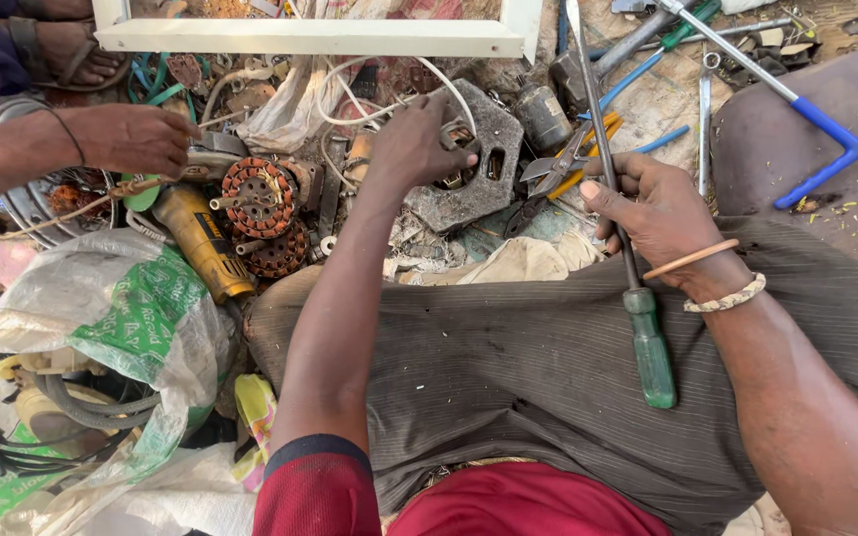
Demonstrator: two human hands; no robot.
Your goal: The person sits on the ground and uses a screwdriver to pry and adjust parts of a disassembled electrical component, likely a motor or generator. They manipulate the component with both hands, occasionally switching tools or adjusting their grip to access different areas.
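Left hand [419, 144] reaching forward, fingers curled on grey motor housing [479, 159]; right hand [652, 208] gripping green-handled screwdriver [638, 298].

A dusty ground [667, 94] is seen under bright daylight, littered with scrap parts and tools. A white frame [310, 36] is laid across the top edge. Crumpled plastic bags [101, 308] are heaped at the lower left, beside coiled black cable [42, 437].

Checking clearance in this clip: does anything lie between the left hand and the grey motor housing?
Nothing visible: the left hand already rests on the grey motor housing, fingers at its central opening. White wire loops beside it.
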